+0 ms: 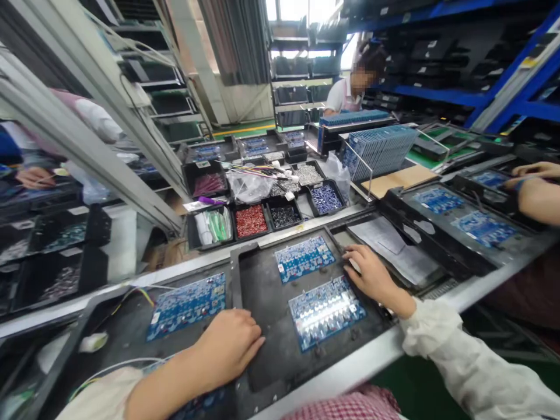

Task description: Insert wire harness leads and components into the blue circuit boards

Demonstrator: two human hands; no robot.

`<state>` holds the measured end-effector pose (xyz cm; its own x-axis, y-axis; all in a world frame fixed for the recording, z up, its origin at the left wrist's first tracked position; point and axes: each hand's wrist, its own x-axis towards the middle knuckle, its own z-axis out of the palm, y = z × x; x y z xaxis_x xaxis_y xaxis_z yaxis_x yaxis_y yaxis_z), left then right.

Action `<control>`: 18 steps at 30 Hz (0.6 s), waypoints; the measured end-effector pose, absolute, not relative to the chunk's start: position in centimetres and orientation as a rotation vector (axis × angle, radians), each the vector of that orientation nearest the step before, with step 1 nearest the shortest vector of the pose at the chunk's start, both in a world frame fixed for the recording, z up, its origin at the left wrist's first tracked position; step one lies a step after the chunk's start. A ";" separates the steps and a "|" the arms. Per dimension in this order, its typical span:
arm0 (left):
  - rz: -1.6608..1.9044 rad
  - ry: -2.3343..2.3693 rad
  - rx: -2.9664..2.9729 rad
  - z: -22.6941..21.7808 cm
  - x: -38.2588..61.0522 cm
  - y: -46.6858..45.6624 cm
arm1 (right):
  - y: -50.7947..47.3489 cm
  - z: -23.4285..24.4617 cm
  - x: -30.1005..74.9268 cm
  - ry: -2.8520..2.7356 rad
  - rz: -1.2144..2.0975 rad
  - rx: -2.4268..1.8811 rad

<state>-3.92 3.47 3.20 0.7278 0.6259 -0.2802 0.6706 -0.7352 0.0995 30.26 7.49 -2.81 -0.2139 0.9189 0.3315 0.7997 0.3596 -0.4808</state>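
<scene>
In front of me lies a black tray [266,364] with two blue circuit boards, an upper board [304,258] and a lower board [328,312], both populated with small parts. My left hand [234,341] is closed over the tray's left rim, fingers curled and their tips partly hidden. On the opposite rim rests my right hand [371,277], its bent fingers gripping the edge beside the upper board. Left of my left hand, a second black tray holds another blue board [188,303] and thin coloured wires [146,296].
Behind the metal rail stand bins of red parts [251,221], dark parts [284,216] and blue parts [326,198]. Papers [394,245] lie right of my tray. Racked boards [378,151] stand farther back. A co-worker's hand [536,175] is at far right; another person sits behind.
</scene>
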 end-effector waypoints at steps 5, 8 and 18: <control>-0.236 1.059 2.519 5.2 -0.8 12.4 | 7.3 -5.1 27.2 -1.582 0.811 -1.434; 0.003 1.481 2.585 4.3 3.1 20.8 | 7.2 -5.7 26.5 -1.379 0.968 -1.421; 0.229 1.476 2.708 0.8 11.7 28.4 | 6.4 -5.5 24.1 -1.365 1.061 -1.475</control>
<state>11.65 28.39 0.77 0.5339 0.8388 0.1063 0.8316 -0.5437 0.1136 24.12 6.40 -5.46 0.0481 0.9981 -0.0395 0.2846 -0.0516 -0.9573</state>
